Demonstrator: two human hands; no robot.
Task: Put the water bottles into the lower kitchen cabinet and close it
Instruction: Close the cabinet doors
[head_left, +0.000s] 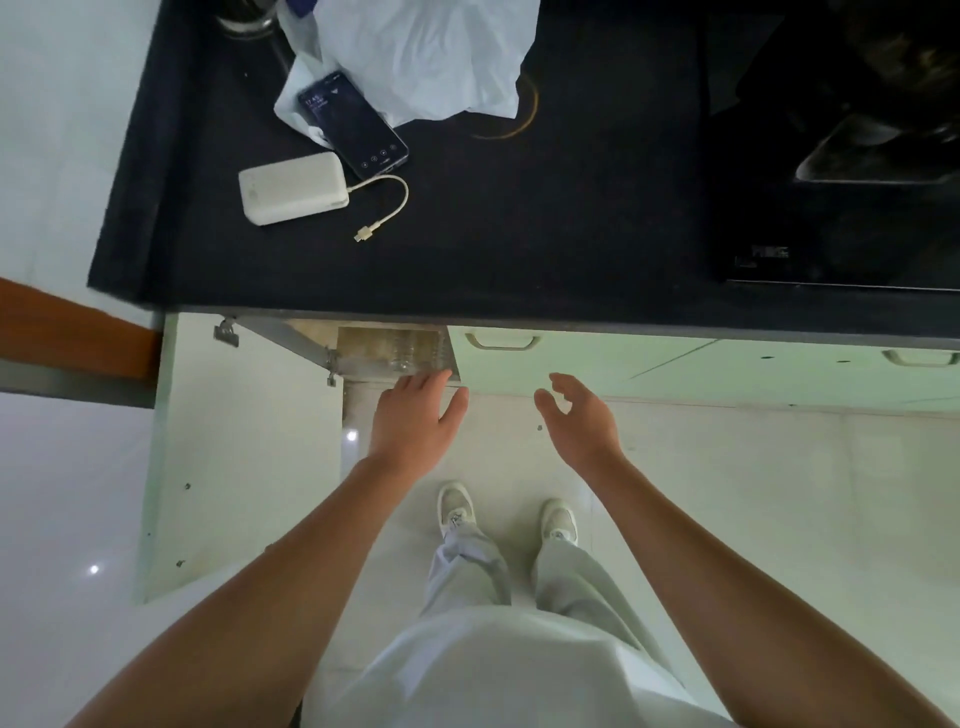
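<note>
Cabinet door (239, 452) stands open; water bottles (410, 349) inside. Left hand (415, 415) and right hand (576, 415) hover spread, holding nothing.

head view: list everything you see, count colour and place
counter: 1, black, top of view
bag: 1, white plastic, back of counter
phone: 1, dark, screen lit, on counter, partly on the bag
power bank: 1, white, on counter by the phone
cable: 1, cream, plugged into the power bank, other end loose
cooktop: 1, black, right of counter
cabinet: 1, open, under counter
bottles: count unclear, clear, inside cabinet
open door: 1, white, swung out left
closed doors: 2, pale green, right of cabinet
floor: white tiles
shoes: 2, white, on floor
left hand: open, at cabinet's bottom edge
right hand: open, in the air before the closed doors
</note>
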